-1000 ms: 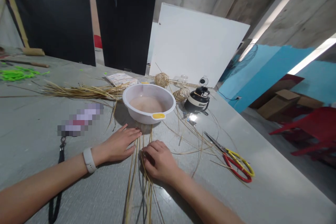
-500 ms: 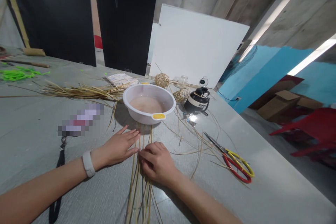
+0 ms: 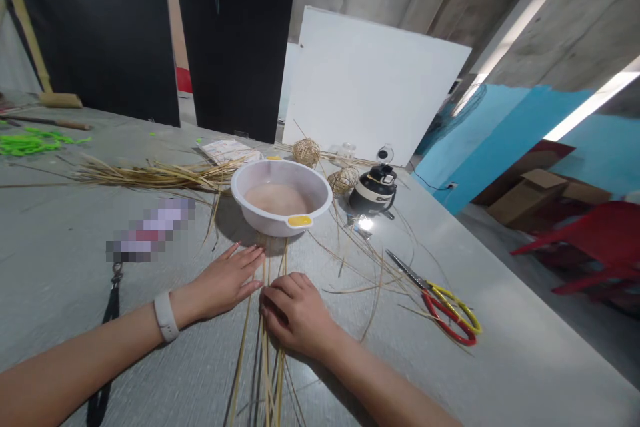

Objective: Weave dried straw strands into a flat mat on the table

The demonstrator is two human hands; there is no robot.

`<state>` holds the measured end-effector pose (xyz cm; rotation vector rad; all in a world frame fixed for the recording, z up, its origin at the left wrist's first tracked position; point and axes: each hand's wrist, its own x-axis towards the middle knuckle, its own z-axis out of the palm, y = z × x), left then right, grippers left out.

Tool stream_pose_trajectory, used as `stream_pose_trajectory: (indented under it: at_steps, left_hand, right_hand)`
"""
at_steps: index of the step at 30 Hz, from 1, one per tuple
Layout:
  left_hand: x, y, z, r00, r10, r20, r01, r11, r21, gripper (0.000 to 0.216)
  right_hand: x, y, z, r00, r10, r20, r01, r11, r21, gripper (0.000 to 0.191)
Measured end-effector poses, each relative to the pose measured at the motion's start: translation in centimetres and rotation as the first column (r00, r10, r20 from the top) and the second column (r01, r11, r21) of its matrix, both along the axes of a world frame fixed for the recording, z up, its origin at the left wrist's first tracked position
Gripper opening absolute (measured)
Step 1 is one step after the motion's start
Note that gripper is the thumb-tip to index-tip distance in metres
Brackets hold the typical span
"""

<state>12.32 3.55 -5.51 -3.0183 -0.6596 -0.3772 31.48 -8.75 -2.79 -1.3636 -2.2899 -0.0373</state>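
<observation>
Curled right hand (image 3: 297, 310) pins the reed strips (image 3: 270, 380) against the table (image 3: 50, 247). Left hand (image 3: 227, 280) lies open and flat, fingertips touching the strips. Beyond both stands a white bowl (image 3: 240, 203), the strips ending at its base; scissors (image 3: 443, 307) lie to the right.

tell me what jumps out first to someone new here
The left hand, flat, and the right hand, curled, meet on thin straw-coloured strips at the near middle of the grey table. Just beyond stands a white bowl of cloudy liquid; red-and-yellow scissors lie to the right.
</observation>
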Motion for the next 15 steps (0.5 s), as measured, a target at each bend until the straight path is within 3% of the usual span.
stream_pose_trajectory:
  at_steps: [15]
  left_hand:
    - [-0.11,-0.23,0.52,0.997,-0.038,0.074,0.035,0.999,0.04,0.044]
  right_hand:
    - [0.72,0.07,0.31,0.996,0.09,0.008,-0.09,0.992,0.085,0.013]
